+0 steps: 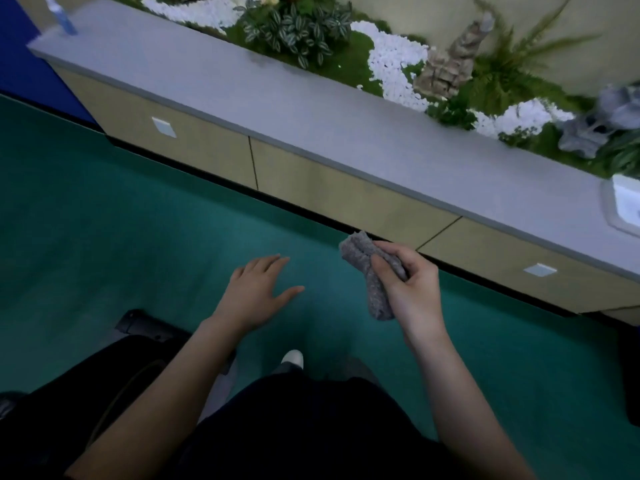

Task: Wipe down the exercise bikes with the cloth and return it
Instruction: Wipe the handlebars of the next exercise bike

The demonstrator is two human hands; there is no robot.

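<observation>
My right hand (410,282) grips a bunched grey cloth (363,261), thumb across it and fingers curled round it, in the air above the green floor. The cloth sticks out above my fingers and hangs below them. My left hand (258,291) is held out flat, palm down, fingers straight, holding nothing, to the left of the cloth. A black part of an exercise bike (145,325) shows at the lower left, partly hidden by my left arm and dark clothing.
A long grey ledge (311,109) on beige panels runs diagonally ahead, with plants and white pebbles (391,71) behind it. A spray bottle (64,15) stands at its far left end and a white tray (623,202) at its right. Green floor (104,237) lies between.
</observation>
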